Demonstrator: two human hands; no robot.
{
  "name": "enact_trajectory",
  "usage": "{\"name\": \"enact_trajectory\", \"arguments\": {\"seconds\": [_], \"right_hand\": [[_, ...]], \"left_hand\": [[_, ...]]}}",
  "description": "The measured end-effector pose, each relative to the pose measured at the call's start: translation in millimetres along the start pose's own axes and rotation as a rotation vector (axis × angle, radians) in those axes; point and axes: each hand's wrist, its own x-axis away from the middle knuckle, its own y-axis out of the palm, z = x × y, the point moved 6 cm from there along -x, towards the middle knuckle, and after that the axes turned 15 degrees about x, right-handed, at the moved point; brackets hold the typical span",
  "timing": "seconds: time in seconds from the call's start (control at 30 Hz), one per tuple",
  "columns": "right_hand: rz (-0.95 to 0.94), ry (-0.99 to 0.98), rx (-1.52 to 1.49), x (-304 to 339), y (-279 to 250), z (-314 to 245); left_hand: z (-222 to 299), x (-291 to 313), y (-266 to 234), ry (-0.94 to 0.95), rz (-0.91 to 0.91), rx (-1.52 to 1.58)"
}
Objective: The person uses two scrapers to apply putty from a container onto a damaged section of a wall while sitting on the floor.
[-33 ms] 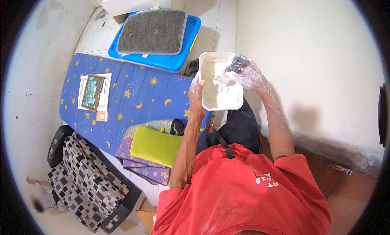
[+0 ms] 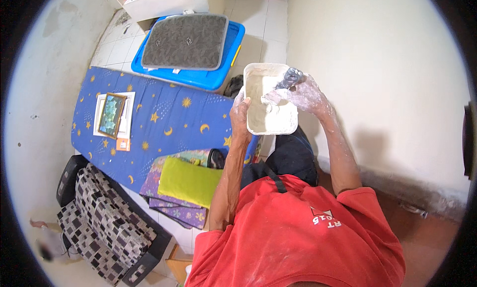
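A white rectangular tub [image 2: 255, 119] with rounded corners is held up in front of my body. Pale wet paste coats its inside. My left hand [image 2: 240, 115] grips the tub's left side, thumb over the rim and the other fingers mostly hidden beneath. In my right hand [image 2: 309, 94] is a dark-handled tool [image 2: 292, 77], its lower end smeared with white paste and reaching into the tub. That coating hides what kind of tool it is. Whitish residue covers my right hand and spots the forearm.
A blue mattress [image 2: 164, 118] lies left, bearing a picture frame [image 2: 112, 115] and a yellow-green pillow [image 2: 190, 181]. Beyond stands a blue lidded box [image 2: 232, 48] topped by a grey mat [image 2: 186, 41]. A checkered sofa [image 2: 107, 227] is lower left; a pale wall [image 2: 377, 53] rises right.
The view shifts very slightly, so the room's furniture sits a little lower and farther left. Both hands, the tub and the tool keep their places.
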Motion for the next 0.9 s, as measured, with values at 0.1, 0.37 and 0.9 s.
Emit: {"name": "enact_trajectory", "arguments": {"seconds": [0.1,0.37,0.9], "right_hand": [[-0.016,-0.096,0.311,-65,-27,3],[-0.138,-0.11,0.221,-332,-19,77],[0.039,-0.332,-0.033,-523,-132,191]], "left_hand": [[9,-72,14,0.05,-0.033,-0.012],[5,-318,-30,0.15,0.075,-0.017],[8,-564,87,0.045,0.159,-0.163]]}}
